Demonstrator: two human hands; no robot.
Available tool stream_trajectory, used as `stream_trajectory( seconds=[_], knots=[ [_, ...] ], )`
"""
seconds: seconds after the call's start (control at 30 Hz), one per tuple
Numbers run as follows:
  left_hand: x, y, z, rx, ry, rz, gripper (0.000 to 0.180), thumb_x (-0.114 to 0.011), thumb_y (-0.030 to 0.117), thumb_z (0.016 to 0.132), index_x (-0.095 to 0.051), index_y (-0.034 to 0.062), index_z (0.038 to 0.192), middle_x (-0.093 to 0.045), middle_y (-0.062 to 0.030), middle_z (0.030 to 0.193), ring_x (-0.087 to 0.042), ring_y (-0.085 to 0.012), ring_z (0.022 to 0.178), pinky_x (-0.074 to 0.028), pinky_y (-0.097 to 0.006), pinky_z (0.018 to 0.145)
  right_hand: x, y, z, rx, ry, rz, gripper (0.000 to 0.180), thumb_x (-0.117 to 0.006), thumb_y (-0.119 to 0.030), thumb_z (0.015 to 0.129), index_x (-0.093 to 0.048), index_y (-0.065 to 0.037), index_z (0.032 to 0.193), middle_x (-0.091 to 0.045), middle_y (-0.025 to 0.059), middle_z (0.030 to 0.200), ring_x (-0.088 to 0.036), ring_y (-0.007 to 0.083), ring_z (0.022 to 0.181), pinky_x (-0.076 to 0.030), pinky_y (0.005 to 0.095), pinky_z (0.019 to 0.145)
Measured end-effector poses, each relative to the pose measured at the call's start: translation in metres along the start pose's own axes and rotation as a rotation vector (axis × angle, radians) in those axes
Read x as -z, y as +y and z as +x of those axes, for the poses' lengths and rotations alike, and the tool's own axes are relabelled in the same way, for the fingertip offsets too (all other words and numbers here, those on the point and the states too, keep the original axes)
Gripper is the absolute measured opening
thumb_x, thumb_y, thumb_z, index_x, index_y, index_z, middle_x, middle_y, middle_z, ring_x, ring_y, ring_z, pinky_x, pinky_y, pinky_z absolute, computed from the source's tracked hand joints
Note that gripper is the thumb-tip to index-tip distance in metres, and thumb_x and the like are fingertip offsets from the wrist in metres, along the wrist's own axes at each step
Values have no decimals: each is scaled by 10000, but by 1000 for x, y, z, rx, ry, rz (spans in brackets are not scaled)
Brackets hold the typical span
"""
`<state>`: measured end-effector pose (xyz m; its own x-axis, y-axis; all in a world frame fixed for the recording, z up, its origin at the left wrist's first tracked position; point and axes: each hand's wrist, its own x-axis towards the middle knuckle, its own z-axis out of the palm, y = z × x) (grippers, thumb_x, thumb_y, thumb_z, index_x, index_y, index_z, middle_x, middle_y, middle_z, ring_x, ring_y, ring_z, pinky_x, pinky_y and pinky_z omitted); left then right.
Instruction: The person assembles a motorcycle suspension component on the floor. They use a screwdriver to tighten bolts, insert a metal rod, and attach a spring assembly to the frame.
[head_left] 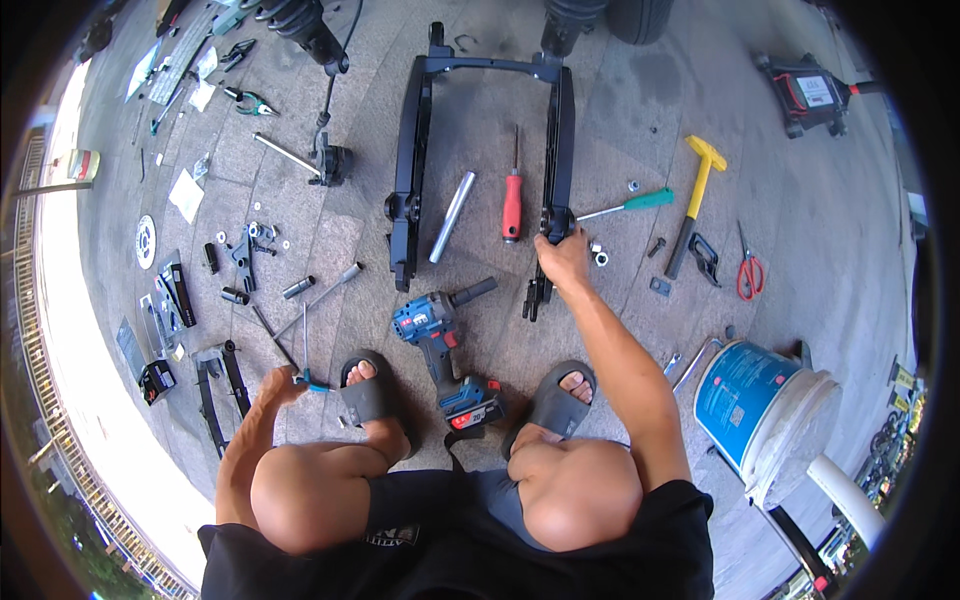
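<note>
A black swingarm (410, 150) lies on the paving in front of me, its two long arms pointing toward me. My right hand (566, 260) is closed around the near part of its right arm. Between the arms are a silver metal tube (453, 217) and a red-handled screwdriver (512, 207). At lower left, my left hand (282, 385) has its fingers closed on the blue handle of a T-handle wrench (306, 345). Beside it lies a socket wrench with crossing bars (325, 290). A blue cordless impact wrench (436, 345) rests between my feet.
To the right lie a green-handled screwdriver (645, 200), a yellow-headed hammer (705, 155), red scissors (750, 275) and a blue-white bucket (745, 400). A floor jack (808, 95) stands far right. Loose sockets (298, 288), a black bracket (243, 258) and pliers (250, 103) lie left.
</note>
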<state>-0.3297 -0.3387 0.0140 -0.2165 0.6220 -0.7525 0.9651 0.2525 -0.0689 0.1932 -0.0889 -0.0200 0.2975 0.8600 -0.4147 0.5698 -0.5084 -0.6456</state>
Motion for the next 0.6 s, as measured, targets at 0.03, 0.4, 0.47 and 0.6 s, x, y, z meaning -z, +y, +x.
stream_trajectory(
  seconds=[0.03,0.4,0.47,0.6],
  knots=[
    [13,10,1,-17,47,-40,419,-718,338,742,-657,11,996,-676,-188,864,-662,-322,807,-509,-396,712,0,-2,0,20,23,-5,670,-721,-241,719,-471,72,1256,-500,295,1220,-524,429,1128,-439,456,955],
    [193,198,9,-366,220,-353,454,-678,327,812,-596,29,1145,-671,-177,987,-652,-340,907,-512,-400,798,-7,7,5,158,13,268,482,-696,-141,675,-554,45,1096,-558,232,1021,-571,393,955,-454,462,844],
    [213,213,13,-416,258,-327,463,-677,328,812,-589,31,1156,-670,-184,990,-648,-344,924,-511,-406,814,-9,9,9,188,14,239,458,-700,-124,683,-533,51,1072,-573,172,942,-587,293,852,-479,405,742],
    [239,230,40,-449,291,-303,508,-677,369,807,-580,34,1176,-666,-195,1017,-642,-353,962,-505,-407,845,-1,10,8,172,-50,290,502,-755,-184,664,-579,41,1077,-572,213,1019,-593,346,925,-467,436,823]
  ],
)
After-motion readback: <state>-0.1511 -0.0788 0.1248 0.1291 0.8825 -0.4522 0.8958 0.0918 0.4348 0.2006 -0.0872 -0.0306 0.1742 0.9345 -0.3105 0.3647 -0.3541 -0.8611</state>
